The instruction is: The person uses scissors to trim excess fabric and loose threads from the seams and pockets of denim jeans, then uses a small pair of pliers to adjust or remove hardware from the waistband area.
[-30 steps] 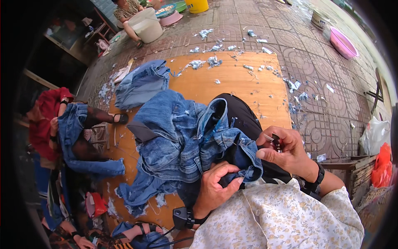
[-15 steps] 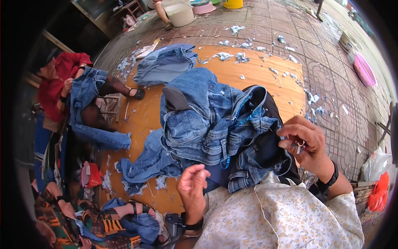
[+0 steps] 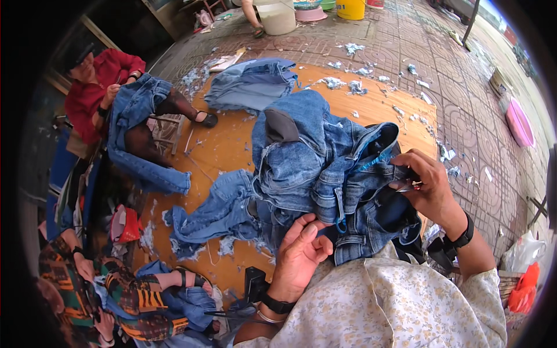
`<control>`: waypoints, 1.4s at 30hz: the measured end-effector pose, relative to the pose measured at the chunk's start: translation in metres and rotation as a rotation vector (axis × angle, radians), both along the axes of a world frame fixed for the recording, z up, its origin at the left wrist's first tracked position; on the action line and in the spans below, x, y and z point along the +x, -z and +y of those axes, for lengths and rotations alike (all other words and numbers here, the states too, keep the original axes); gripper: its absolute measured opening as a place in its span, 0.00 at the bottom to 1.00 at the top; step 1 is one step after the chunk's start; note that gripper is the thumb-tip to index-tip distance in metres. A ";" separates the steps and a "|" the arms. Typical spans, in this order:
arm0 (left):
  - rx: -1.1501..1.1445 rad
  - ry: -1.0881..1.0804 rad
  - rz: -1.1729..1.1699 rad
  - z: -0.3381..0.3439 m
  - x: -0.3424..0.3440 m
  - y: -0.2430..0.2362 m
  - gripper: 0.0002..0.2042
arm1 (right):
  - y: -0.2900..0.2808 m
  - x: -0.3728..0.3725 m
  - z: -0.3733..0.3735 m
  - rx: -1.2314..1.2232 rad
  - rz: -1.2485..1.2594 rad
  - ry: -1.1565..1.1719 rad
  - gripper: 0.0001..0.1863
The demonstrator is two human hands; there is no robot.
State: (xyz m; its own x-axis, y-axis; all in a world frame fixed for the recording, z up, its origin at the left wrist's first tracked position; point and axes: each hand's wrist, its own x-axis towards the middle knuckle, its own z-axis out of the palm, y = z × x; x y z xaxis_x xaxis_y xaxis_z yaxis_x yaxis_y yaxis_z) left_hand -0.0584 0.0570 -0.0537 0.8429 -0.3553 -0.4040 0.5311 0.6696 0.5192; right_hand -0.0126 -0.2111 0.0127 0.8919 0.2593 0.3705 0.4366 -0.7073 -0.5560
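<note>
A pair of blue jeans (image 3: 307, 151) lies bunched across my lap, its waistband and open waist toward the right. My right hand (image 3: 428, 184) is at the right edge of the waist, fingertips touching the denim. Closed in that hand is a small metal tool with a red part (image 3: 415, 185), mostly hidden by the fingers. My left hand (image 3: 301, 246) hovers palm up beside the waistband, fingers loosely bent and apart, with nothing visible in it. A blue cord (image 3: 341, 223) hangs from the waistband near it. One frayed leg (image 3: 212, 211) trails to the left.
Folded jeans (image 3: 252, 84) lie on the far side of the wooden board (image 3: 400, 104), among denim scraps (image 3: 357, 87). At left, a person in red (image 3: 93, 98) handles jeans; another person in a patterned garment (image 3: 127, 296) sits nearer. A pink basin (image 3: 519, 122) stands far right.
My right hand has come in to the waist of the jeans with the small tool. The left hand has moved right and toward the waistband. The whole view has shifted slightly.
</note>
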 end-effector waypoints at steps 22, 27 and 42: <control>-0.026 0.128 -0.594 -0.031 0.195 -0.088 0.19 | 0.008 0.092 -0.054 0.792 -0.007 0.164 0.14; 0.461 0.372 -0.630 -0.060 0.131 -0.051 0.15 | 0.052 0.104 -0.085 0.847 0.135 0.260 0.13; 0.994 0.262 -0.878 -0.012 0.069 -0.061 0.04 | -0.028 0.027 -0.044 0.319 -0.193 0.169 0.13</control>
State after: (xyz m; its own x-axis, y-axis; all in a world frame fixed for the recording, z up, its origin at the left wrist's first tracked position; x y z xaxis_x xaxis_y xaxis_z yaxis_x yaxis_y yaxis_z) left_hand 0.0106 0.0454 0.0071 0.9067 -0.4187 0.0508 -0.1707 -0.2543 0.9519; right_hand 0.0145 -0.2548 0.0409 0.8184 -0.0397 0.5733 0.4467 -0.5836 -0.6781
